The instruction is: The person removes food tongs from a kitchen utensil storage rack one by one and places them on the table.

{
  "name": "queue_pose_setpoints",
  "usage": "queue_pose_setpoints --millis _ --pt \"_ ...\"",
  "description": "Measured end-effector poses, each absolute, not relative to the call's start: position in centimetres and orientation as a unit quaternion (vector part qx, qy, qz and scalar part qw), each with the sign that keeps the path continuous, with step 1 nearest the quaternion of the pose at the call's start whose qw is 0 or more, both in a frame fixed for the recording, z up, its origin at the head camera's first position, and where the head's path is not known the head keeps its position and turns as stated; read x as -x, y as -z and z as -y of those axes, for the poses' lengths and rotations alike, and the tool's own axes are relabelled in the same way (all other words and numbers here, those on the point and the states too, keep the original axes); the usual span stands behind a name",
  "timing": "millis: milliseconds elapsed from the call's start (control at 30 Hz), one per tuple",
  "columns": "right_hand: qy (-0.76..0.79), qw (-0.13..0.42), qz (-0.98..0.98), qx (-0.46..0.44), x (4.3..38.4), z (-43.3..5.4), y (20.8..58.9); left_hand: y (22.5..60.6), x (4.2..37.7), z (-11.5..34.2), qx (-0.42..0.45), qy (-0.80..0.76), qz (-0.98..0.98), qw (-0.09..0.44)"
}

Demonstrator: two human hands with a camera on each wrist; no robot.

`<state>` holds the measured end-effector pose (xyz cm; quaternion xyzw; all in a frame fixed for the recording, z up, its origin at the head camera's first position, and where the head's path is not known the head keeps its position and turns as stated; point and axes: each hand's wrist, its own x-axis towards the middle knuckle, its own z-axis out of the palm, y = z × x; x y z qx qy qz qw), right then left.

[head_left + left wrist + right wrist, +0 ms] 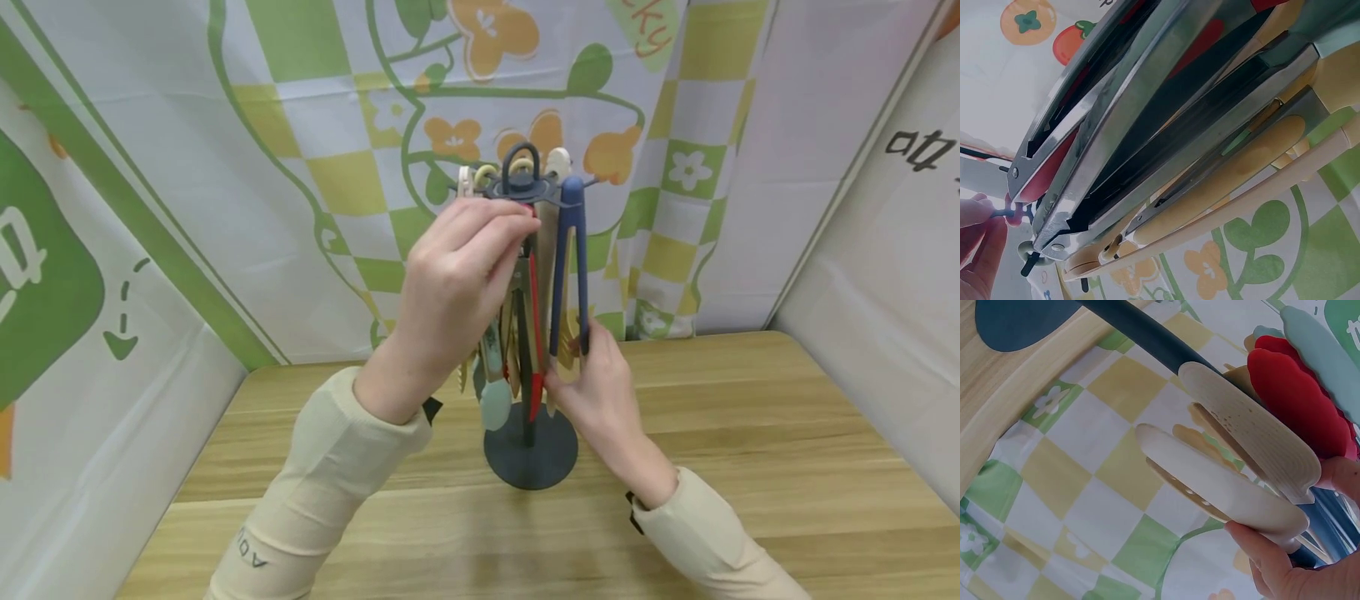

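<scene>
A dark stand [532, 467] with a round base carries several hanging tongs. At its top, my left hand [459, 271] pinches a dark hook [1002, 213] where the end of the red-edged tongs [536, 333] hangs. In the left wrist view the fingers [988, 250] meet at that hook, beside a red loop. My right hand [600, 392] holds the blue tongs [573, 225] low down, thumb and fingers on their two arms. The beige heads [1222, 481] of these tongs stand apart in the right wrist view. Their top end is at the stand's ring.
Mint-tipped tongs [495, 404] hang left of the red ones, and red tong heads [1294, 397] are close to my right fingers. The wooden table [337, 517] extends around the base. A patterned cloth [315, 192] hangs behind, with white side panels.
</scene>
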<state>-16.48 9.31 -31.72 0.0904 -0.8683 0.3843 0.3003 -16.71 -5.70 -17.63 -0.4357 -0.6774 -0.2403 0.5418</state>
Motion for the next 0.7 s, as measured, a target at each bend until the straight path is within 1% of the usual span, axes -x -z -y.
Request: queue_pose_setpoints --millis 233,700 --pt "-0.380 0.291 0.874 -0.084 16.40 -9.44 31.73 17.60 16.60 5.74 0.435 0.237 0.679 0.542" --pt "-0.371 0.310 0.873 -0.067 16.86 -9.45 31.90 17.57 16.48 5.98 0.434 0.226 0.687 0.537"
